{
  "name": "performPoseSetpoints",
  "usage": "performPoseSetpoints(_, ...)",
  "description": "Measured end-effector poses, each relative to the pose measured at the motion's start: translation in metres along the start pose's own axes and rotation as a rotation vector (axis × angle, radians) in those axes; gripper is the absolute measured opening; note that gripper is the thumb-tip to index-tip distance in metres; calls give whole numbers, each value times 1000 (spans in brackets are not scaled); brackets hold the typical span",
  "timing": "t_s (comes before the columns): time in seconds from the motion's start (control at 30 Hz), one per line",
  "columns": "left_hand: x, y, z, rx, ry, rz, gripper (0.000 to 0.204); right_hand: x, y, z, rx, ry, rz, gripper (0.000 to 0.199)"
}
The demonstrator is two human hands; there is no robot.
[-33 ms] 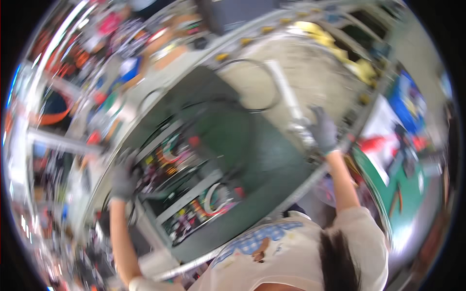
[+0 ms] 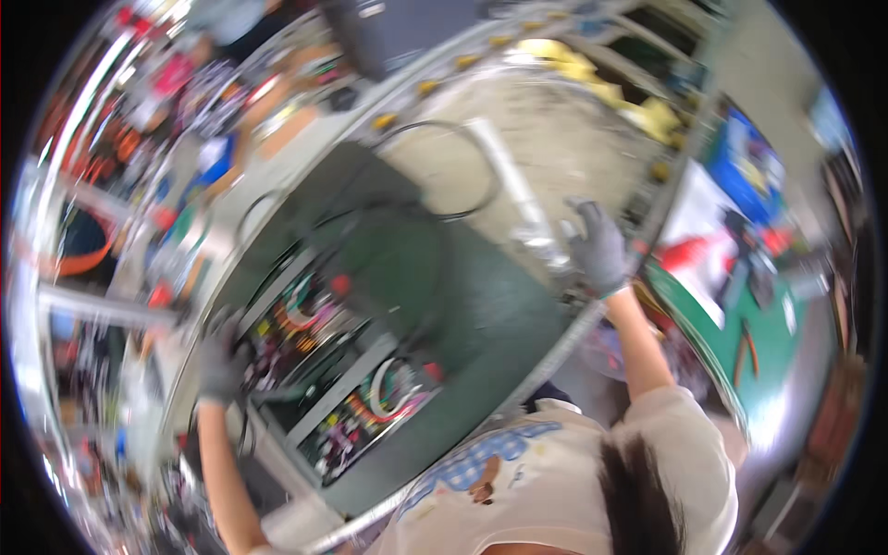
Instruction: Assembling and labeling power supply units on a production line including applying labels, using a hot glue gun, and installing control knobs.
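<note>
My left hand [image 2: 220,363], in a grey glove, is at the left end of two long open electronic units. Motion blur smears its fingers, so whether it grips an edge cannot be made out. The upper unit [image 2: 305,319] and the lower unit [image 2: 365,412] lie side by side on a dark green mat [image 2: 509,314], with coloured wires and small parts inside. My right hand [image 2: 599,248], gloved too, is raised with fingers spread over the bench's right side. Beside it lies a long white tube [image 2: 504,171] with a shiny, clear-looking lower end. I see nothing in that hand.
A black cable [image 2: 444,216] loops over the mat and the worn beige surface [image 2: 564,139]. Yellow pieces [image 2: 573,65] line the far edge. On the right, a green table [image 2: 782,370] carries orange-handled pliers [image 2: 746,351] and a blue bag [image 2: 745,176]. Blurred clutter fills the left.
The whole view has shifted slightly, so the bench and both hands appear a little farther left. Neither hand has clearly moved relative to the things around it.
</note>
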State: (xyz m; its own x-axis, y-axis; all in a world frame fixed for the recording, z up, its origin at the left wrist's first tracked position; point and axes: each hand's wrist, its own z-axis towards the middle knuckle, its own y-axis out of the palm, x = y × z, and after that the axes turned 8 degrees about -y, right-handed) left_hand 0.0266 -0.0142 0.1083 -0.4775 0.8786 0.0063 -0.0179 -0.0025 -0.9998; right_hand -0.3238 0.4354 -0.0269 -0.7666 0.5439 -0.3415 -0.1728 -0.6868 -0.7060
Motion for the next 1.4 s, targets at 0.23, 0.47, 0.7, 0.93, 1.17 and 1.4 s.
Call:
performPoseSetpoints(0.23, -24, 6, 26, -70, -72, 3, 29, 32, -148, -100, 676, 420, -186, 45)
performPoseSetpoints(0.47, -10, -5, 38, 404, 155, -82, 29, 158, -97, -112, 466, 517, 55, 53)
performPoseSetpoints(0.7, -1, 51, -17, 863, 172, 332, 25, -33, -132, 98, 127, 263, 626, 56)
performPoseSetpoints(0.93, 20, 103, -61, 891, 66, 389, 35, -245, -50, 231, -489, -233, 1293, 52)
performPoseSetpoints(1.17, 21, 105, -58, 910, 64, 404, 32, -391, 43, 202, -276, -685, 1043, 45)
performPoseSetpoints(1.4, 21, 105, -56, 910, 58, 440, 30, -432, 106, 192, -262, -798, 982, 42)
